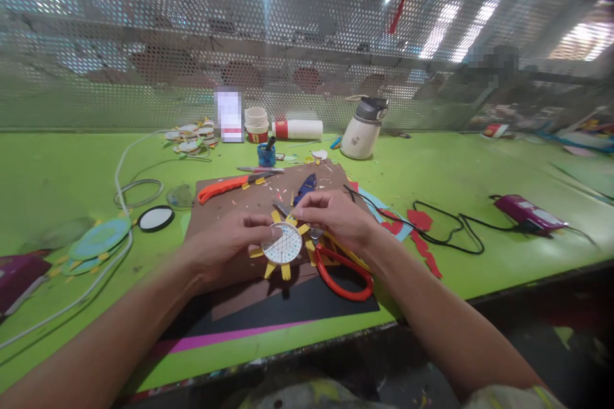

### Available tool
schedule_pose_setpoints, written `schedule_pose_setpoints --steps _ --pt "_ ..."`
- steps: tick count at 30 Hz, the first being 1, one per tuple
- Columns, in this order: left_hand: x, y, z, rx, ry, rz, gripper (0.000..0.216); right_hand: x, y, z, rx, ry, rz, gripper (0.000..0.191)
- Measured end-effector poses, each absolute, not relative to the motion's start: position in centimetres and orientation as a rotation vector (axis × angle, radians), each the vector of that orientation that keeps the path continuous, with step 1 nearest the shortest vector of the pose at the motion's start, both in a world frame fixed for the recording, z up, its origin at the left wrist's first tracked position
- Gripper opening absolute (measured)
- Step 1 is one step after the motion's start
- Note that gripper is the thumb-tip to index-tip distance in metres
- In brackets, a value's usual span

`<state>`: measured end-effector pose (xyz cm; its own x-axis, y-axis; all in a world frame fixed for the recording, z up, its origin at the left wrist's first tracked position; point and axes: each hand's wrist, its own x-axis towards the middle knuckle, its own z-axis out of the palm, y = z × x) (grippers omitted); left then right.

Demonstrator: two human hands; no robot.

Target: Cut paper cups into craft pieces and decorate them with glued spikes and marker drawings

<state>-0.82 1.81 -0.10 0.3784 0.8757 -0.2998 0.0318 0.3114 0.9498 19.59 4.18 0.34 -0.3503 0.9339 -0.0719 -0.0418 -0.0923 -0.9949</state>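
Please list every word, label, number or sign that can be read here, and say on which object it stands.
None can be read.
White card: blurred out.
Paper cups: red mark, too small to read.
Red and white tube: no letters visible.
Paper disc, held by left hand and right hand: only grid lines and dots.

A green counter [480, 166] is backed by a perforated metal screen [144, 45]. Red-handled scissors [343, 271] are laid on a brown board [225, 201], with an orange utility knife [225, 186] at its far edge. A white jug [362, 131] is stood near stacked paper cups [256, 124]. A purple device [525, 212] with a black cable [446, 230] is set well to the right.
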Motion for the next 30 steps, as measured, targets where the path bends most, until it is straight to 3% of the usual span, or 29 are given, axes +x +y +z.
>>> schedule_pose_setpoints --steps 11,24,30 --pt "-0.9 1.7 -0.2 1.068 1.035 0.72 0.024 19.5 3.9 0.4 -1.04 -1.389 1.518 0.019" --pt "-1.4 2.3 0.0 0.977 1.013 0.773 0.019 20.2 5.2 0.0 -1.097 -1.343 1.311 0.035" --pt "-1.5 2.8 0.2 0.99 1.017 1.02 0.024 19.6 5.1 -0.7 -1.113 -1.401 1.265 0.034"
